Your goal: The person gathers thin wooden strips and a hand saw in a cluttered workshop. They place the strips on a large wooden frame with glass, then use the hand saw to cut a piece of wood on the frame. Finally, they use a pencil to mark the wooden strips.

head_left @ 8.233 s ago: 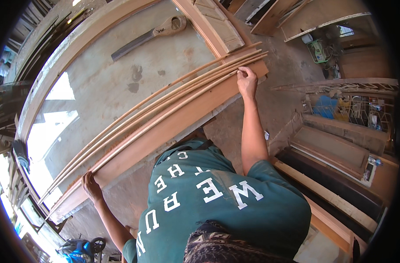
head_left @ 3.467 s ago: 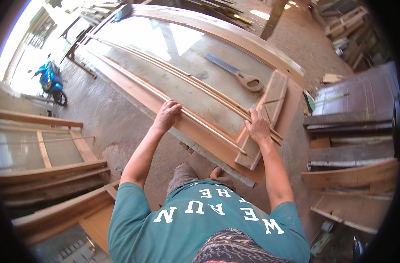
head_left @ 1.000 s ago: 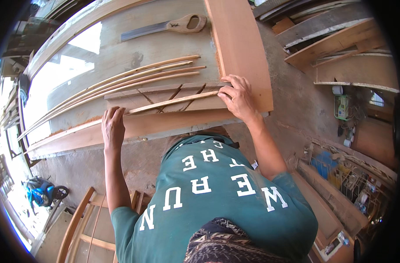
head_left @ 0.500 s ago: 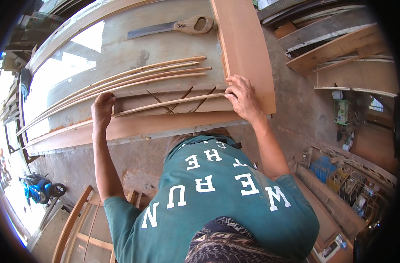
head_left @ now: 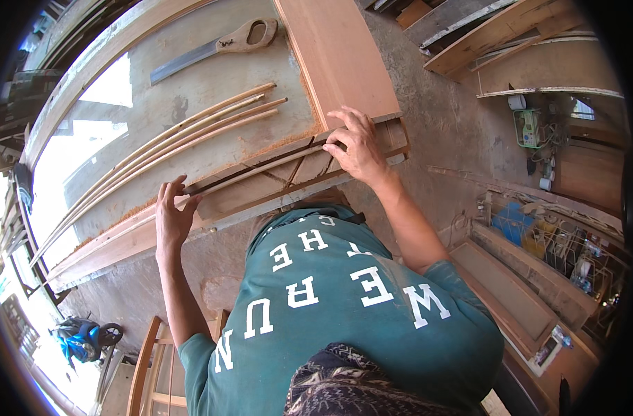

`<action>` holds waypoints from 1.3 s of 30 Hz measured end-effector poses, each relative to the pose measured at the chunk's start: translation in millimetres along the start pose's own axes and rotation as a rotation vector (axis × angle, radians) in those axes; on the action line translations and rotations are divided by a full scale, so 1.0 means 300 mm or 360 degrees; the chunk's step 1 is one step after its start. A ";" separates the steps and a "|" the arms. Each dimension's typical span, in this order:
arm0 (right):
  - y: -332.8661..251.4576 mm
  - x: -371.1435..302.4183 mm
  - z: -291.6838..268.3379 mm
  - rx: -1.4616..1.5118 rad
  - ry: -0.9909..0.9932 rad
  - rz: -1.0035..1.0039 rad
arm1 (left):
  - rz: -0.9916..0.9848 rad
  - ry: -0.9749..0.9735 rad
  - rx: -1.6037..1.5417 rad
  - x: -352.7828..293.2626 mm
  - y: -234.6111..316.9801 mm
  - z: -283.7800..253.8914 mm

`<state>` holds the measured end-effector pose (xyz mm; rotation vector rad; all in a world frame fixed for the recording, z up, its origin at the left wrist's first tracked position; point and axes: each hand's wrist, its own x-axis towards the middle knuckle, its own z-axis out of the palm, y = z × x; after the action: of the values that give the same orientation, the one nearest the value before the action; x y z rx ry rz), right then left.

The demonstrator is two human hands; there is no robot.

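A thin wooden strip (head_left: 261, 168) stretches between my hands along the near side of the work surface. My left hand (head_left: 173, 213) pinches it between thumb and fingers towards the left. Near its right end, the thumb and fingers of my right hand (head_left: 356, 144) close on it. Just below the strip lies a wooden piece with dark diagonal marks (head_left: 288, 182). Several more thin strips (head_left: 185, 135) rest side by side beyond my hands, on a grey, partly shiny panel (head_left: 212, 93) within a wooden frame.
A handsaw (head_left: 219, 47) lies on the panel's far part. A broad board (head_left: 337, 55) forms the frame's right side. Boards (head_left: 503, 41) are stacked far right, with a wire rack (head_left: 538, 229) below. A wooden frame (head_left: 146, 360) and a blue motorbike (head_left: 84, 340) stand at lower left.
The view has shifted, and saw and loose strips appear farther left. Both hands stay on the strip, which now sits lower against the near edge. My left hand's fingers have spread slightly.
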<state>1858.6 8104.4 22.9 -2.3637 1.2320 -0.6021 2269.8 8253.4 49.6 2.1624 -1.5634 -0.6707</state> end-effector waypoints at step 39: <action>-0.097 -0.017 0.101 -0.0131 0.0189 -0.0151 | -0.0210 -0.0186 -0.0153 -0.009 -0.201 -0.094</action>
<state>1891.6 8128.7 12.7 -2.4978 1.2214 -0.7449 2331.8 8275.1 38.9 2.2040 -1.4219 -0.9103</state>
